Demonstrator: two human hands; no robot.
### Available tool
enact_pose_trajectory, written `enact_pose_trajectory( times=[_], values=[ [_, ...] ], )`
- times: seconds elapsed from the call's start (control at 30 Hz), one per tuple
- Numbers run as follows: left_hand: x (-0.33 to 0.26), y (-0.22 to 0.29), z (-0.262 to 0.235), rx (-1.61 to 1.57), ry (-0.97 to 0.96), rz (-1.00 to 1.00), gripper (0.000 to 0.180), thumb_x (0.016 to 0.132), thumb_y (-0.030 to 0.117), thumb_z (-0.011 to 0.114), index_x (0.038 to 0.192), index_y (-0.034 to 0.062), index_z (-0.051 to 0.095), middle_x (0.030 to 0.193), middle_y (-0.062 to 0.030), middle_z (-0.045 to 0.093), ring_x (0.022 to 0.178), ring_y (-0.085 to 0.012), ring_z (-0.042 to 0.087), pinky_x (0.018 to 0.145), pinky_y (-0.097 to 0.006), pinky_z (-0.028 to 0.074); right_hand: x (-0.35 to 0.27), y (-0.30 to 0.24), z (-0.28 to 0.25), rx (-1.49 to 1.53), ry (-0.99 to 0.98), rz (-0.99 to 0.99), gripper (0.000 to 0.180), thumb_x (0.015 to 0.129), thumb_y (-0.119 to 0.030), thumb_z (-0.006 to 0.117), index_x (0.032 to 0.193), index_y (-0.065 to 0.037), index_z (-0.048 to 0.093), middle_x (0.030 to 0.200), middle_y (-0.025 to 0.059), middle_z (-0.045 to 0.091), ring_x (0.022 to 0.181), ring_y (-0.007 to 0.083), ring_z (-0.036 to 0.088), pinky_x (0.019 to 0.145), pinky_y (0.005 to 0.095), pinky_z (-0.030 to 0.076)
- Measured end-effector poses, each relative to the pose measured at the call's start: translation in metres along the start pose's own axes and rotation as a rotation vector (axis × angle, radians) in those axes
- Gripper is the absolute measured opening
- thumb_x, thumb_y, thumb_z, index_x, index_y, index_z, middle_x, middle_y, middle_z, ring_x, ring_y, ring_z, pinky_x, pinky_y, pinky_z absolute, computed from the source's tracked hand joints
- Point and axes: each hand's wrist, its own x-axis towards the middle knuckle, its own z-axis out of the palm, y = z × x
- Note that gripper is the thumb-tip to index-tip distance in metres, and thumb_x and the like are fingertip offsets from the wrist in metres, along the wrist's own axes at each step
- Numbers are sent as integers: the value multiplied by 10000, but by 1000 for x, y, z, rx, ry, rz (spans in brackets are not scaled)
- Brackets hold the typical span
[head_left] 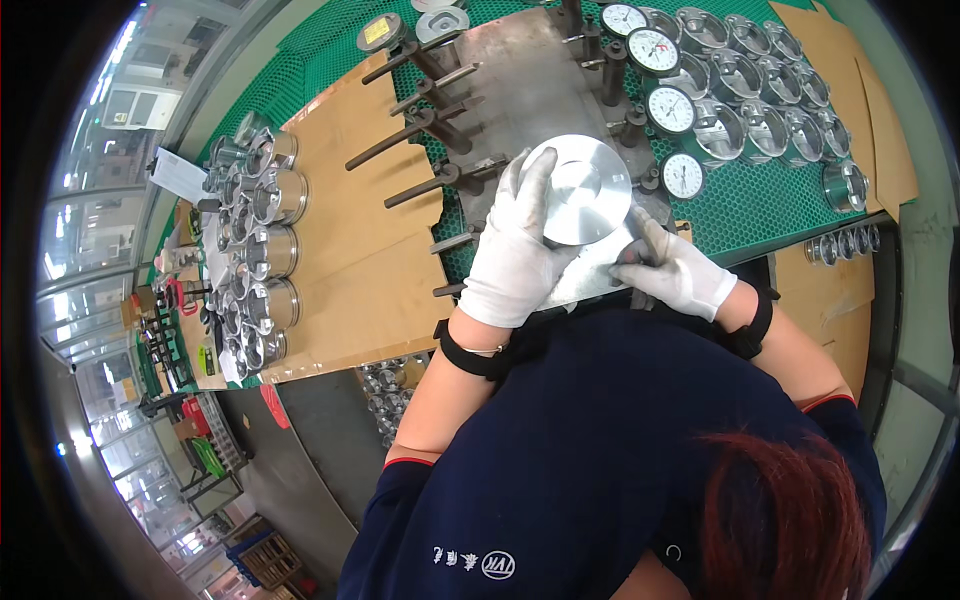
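Observation:
My left hand (518, 245), in a white glove with greyed fingertips, grips a shiny round metal piston (588, 190) by its left side. The piston's smooth flat crown, with a shallow recess in the middle, faces up. Just below and right of it is my right hand (685, 275), also gloved. Its thumb and fingers are bent together around a small dark thing (634, 254) that I cannot make out. A white cloth or sheet (588, 280) lies beneath the piston at the near edge of a grey metal plate (530, 75).
Dial gauges (670, 109) on posts line the plate's right side; metal rods on posts (425, 130) jut from its left. Rows of pistons (272, 250) stand on cardboard (365, 250) at left, more pistons (765, 130) on the green mat (745, 215) at right.

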Motion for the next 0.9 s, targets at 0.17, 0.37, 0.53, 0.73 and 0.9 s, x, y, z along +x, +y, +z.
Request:
enact_pose_trajectory(
  times=[0.17,0.37,0.53,0.73,0.9],
  values=[
    [-1,0,2,-3,-9,-41,1028,671,129,886,1549,137,352,1516,-286,389,1339,-478,484,1057,-490,487,5,14,2,-46,37,-82,1002,900,-201,711,1617,40,53,941,132,685,831,178,658,763,289,544],
    [-3,-2,3,25,-2,-42,1014,681,169,889,1545,127,360,1512,-301,388,1309,-494,508,1037,-494,502,6,18,3,-41,41,-67,1004,899,-209,709,1619,35,52,946,111,676,815,162,655,731,279,549],
    [-1,9,0,-8,94,-28,824,682,61,816,1435,14,485,1411,-263,525,1317,-378,542,1085,-425,472,-1,10,-1,-50,3,-100,1077,875,-188,763,1612,53,16,1054,129,675,892,169,664,788,282,552],
    [4,65,-29,-1233,-191,-751,553,899,167,609,1402,-31,493,1072,-85,676,895,-97,598,766,-228,494,-41,-28,-8,131,138,-572,1046,805,-92,809,1602,27,141,1495,152,472,1435,250,402,1197,380,316],
    [18,53,-67,-482,24,-283,592,916,124,649,1466,10,463,1157,-119,666,946,-122,620,843,-283,524,-82,3,-69,808,266,-454,438,948,-211,495,1322,4,571,1190,106,674,1059,205,659,931,347,527]
  ],
)
